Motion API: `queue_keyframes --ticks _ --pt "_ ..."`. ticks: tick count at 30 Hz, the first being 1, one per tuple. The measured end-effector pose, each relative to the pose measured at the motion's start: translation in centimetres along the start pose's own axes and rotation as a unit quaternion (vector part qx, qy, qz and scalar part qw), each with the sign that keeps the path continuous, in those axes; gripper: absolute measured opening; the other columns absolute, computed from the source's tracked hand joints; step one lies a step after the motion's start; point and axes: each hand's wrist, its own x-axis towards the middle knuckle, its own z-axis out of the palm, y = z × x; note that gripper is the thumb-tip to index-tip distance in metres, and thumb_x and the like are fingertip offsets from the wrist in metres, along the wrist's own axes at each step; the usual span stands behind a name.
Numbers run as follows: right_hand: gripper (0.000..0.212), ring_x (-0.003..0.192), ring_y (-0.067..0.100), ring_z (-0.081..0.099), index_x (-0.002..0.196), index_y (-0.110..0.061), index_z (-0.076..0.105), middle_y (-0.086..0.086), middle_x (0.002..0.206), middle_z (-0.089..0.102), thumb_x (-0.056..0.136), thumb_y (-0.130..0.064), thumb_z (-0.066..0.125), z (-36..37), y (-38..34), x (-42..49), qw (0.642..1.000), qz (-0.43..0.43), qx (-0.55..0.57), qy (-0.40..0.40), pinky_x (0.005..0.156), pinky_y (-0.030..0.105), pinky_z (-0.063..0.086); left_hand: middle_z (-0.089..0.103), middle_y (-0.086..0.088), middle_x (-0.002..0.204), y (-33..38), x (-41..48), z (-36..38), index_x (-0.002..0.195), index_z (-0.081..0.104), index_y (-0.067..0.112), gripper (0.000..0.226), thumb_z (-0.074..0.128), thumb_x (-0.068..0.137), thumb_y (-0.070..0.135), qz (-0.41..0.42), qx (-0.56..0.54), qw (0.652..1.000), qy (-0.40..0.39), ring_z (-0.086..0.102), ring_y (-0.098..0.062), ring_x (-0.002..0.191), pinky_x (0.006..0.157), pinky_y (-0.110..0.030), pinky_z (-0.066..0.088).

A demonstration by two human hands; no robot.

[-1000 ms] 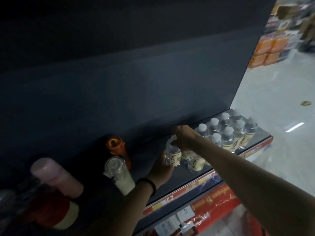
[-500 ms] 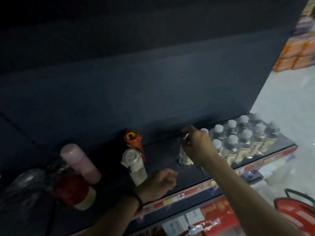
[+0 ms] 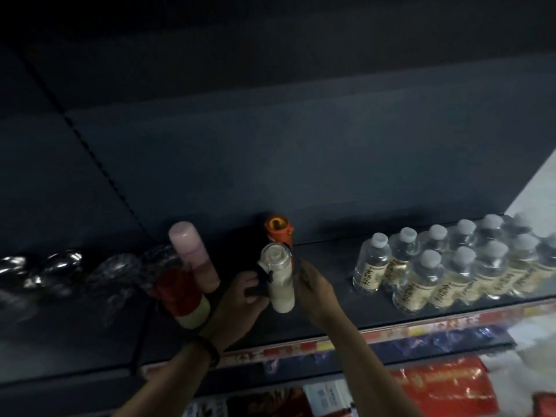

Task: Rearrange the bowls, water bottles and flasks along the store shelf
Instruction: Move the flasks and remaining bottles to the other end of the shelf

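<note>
Since the white flask (image 3: 281, 285) stands upright near the middle of the shelf (image 3: 391, 314), just in front of the orange flask (image 3: 278, 233), the step in hand looks like shifting it along the row. The left hand (image 3: 240, 299) has its fingers curled round the flask's left side, by the dark clasp under the lid. The right hand (image 3: 316, 288) reaches to the flask's right side, but the blur hides whether those fingers grasp it or merely touch it.

To do this well, I judge the hold should sit low on the body rather than on the lid, so the tall flask doesn't tip. It should be lifted straight or slid gently, keeping off the orange flask behind and the pink flask (image 3: 194, 255) and red flask (image 3: 180, 296) to the left. The water bottles (image 3: 451, 266) are packed together to the right, well apart, and the wrapped bowls (image 3: 60, 266) lie at the far left. The stretch of shelf between flask and bottles offers room to set it down.
</note>
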Motion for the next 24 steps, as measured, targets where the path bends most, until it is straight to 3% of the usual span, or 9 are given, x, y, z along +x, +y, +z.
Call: queue_keyframes --ticks 3,5,8,10,14,16,19,24 --pt "0.017 0.099 0.008 0.070 0.121 -0.028 0.067 -0.009 0.108 0.075 0.106 -0.030 0.059 0.8 0.4 0.3 0.999 -0.009 0.014 -0.028 0.080 0.027 0.054 0.061 0.019 0.123 1.1 -0.3 1.3 0.115 0.054 0.036 0.052 0.074 0.092 -0.006 0.013 -0.007 1.000 -0.021 0.069 0.011 0.105 0.080 -0.011 0.056" --pt "0.020 0.100 0.011 0.069 0.122 -0.030 0.068 -0.009 0.109 0.075 0.105 -0.032 0.059 1.1 0.5 0.3 0.999 -0.004 0.032 -0.022 0.078 0.025 0.052 0.062 0.020 0.129 0.9 -0.5 1.6 0.123 0.054 0.037 0.056 0.075 0.092 -0.005 0.017 -0.023 0.999 -0.024 0.066 0.020 0.104 0.082 -0.012 0.057" --pt "0.025 0.107 0.013 0.073 0.119 -0.034 0.066 -0.007 0.113 0.076 0.096 -0.042 0.068 1.3 0.8 -0.5 0.996 -0.007 0.092 -0.002 0.088 0.039 0.058 0.065 0.021 0.133 0.9 -1.1 1.2 0.128 0.056 0.039 0.060 0.072 0.094 -0.007 0.020 -0.061 0.998 -0.007 0.067 0.008 0.119 0.092 -0.020 0.059" --pt "0.027 0.109 0.017 0.075 0.118 -0.031 0.065 -0.003 0.115 0.077 0.094 -0.039 0.076 1.5 1.0 -1.2 0.993 -0.014 0.118 -0.007 0.090 0.045 0.060 0.072 0.025 0.120 1.1 -1.6 0.6 0.127 0.056 0.041 0.059 0.072 0.095 -0.005 0.030 -0.057 0.998 0.015 0.068 0.008 0.115 0.092 -0.020 0.058" --pt "0.029 0.097 -0.001 0.074 0.117 -0.027 0.065 -0.017 0.104 0.078 0.094 -0.021 0.081 2.3 -0.7 -2.5 0.993 -0.029 0.114 0.009 0.077 0.015 0.055 0.075 0.004 0.126 0.0 -2.3 -1.1 0.137 0.061 0.025 0.052 0.078 0.093 0.002 0.049 -0.072 0.996 0.021 0.071 -0.010 0.121 0.099 -0.026 0.060" --pt "0.031 0.101 0.000 0.074 0.125 -0.025 0.066 -0.019 0.108 0.078 0.097 -0.019 0.078 3.1 -1.9 -3.4 0.994 -0.044 0.099 -0.005 0.083 0.020 0.057 0.070 0.002 0.134 -0.8 -3.3 -1.9 0.141 0.056 0.022 0.061 0.082 0.090 0.001 0.043 -0.076 0.996 0.035 0.069 -0.008 0.122 0.100 -0.026 0.059" --pt "0.029 0.100 0.004 0.075 0.118 -0.030 0.068 -0.015 0.107 0.078 0.094 -0.021 0.081 4.6 -5.0 -5.2 0.995 -0.058 0.086 -0.007 0.088 0.036 0.061 0.070 0.002 0.138 -1.5 -5.0 -4.0 0.146 0.054 0.017 0.073 0.088 0.083 0.004 0.087 -0.070 0.993 0.045 0.068 -0.015 0.129 0.107 -0.039 0.059" --pt "0.038 0.087 0.002 0.073 0.101 -0.039 0.065 -0.016 0.093 0.077 0.077 -0.034 0.094 9.9 -12.2 -8.6 0.994 -0.082 0.072 0.030 0.073 0.026 0.056 0.078 0.007 0.125 -1.2 -9.9 -10.5 0.138 0.064 0.027 0.062 0.090 0.085 0.007 0.117 -0.134 0.982 0.067 0.075 -0.013 0.116 0.096 -0.035 0.063"
